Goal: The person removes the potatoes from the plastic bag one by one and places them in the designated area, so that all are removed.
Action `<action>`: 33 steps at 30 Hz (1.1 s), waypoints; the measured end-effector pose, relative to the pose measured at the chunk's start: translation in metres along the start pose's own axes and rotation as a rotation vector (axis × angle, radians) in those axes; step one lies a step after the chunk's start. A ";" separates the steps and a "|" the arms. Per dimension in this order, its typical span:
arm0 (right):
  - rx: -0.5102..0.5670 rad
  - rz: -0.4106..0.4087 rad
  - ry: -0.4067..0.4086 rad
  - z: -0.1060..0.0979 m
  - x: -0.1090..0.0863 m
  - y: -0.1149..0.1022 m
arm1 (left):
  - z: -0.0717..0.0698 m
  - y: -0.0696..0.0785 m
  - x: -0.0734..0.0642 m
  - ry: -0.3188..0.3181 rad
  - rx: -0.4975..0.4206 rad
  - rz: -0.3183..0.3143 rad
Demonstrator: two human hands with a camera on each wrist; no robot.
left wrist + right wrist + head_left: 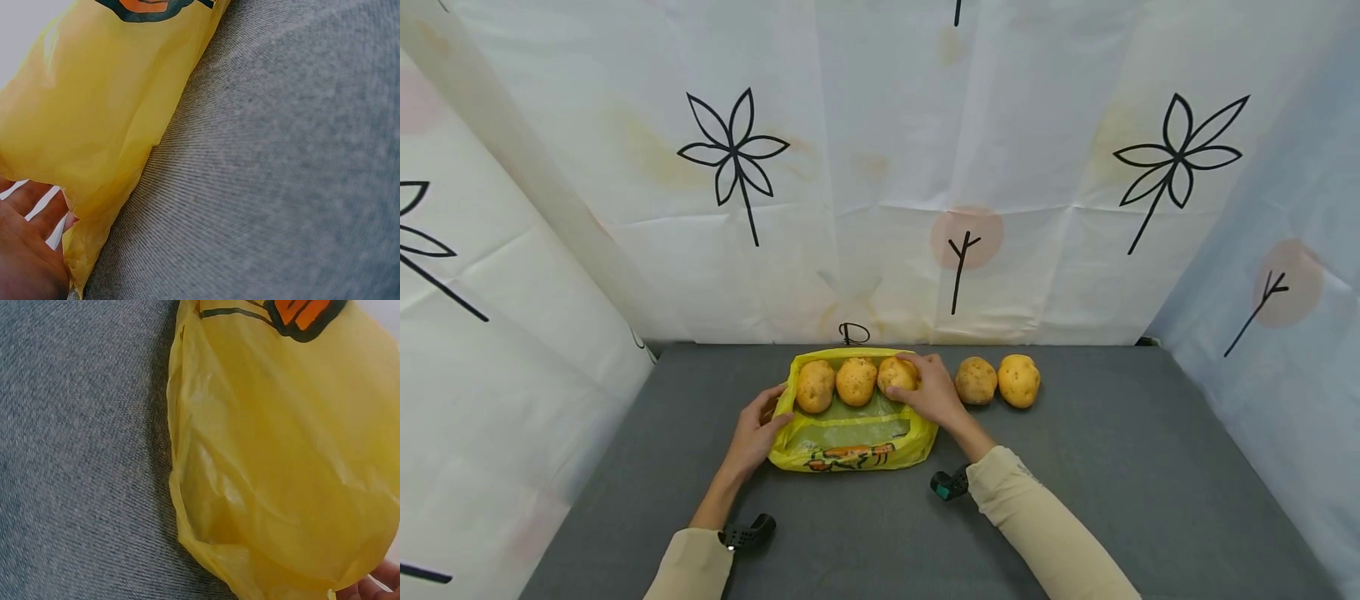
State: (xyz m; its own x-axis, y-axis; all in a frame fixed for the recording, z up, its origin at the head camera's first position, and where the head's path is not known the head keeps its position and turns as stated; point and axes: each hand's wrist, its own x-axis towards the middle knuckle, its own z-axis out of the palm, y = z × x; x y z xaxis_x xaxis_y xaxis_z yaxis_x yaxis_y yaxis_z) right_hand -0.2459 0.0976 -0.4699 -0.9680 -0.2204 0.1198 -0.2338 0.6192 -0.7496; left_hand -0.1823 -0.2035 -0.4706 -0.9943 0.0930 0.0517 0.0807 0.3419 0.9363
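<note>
A yellow plastic bag (827,435) with an orange-and-black print lies on the grey table, its mouth spread wide. Inside along its far side sit three potatoes in a row: a left potato (815,386), a middle potato (856,381) and a right potato (892,374). My right hand (934,393) reaches over the bag's right rim and grips the right potato between thumb and fingers. At the left rim, my left hand (751,435) pinches the bag's edge. Both wrist views show mostly the bag's yellow side, with the left fingers (28,203) partly behind the film.
Two more potatoes, a darker potato (976,381) and a lighter potato (1019,381), lie side by side to the right of the bag. Behind the grey table (1120,467) hangs a white cloth (880,275) with plant drawings. Similar cloths flank both sides.
</note>
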 end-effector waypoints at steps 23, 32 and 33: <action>-0.082 0.006 -0.053 0.005 -0.001 -0.002 | 0.002 0.000 0.000 0.010 -0.012 -0.007; 0.010 -0.006 -0.034 0.002 -0.005 -0.001 | 0.002 -0.001 0.000 0.013 -0.018 0.000; 0.025 -0.006 -0.032 0.001 -0.006 -0.001 | 0.002 -0.001 0.000 0.013 -0.019 0.001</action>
State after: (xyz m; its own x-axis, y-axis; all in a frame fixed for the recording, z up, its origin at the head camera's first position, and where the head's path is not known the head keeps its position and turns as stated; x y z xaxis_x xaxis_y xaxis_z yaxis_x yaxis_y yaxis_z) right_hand -0.2401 0.0974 -0.4704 -0.9630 -0.2486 0.1039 -0.2371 0.5988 -0.7650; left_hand -0.1825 -0.2025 -0.4725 -0.9951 0.0813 0.0569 0.0803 0.3242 0.9426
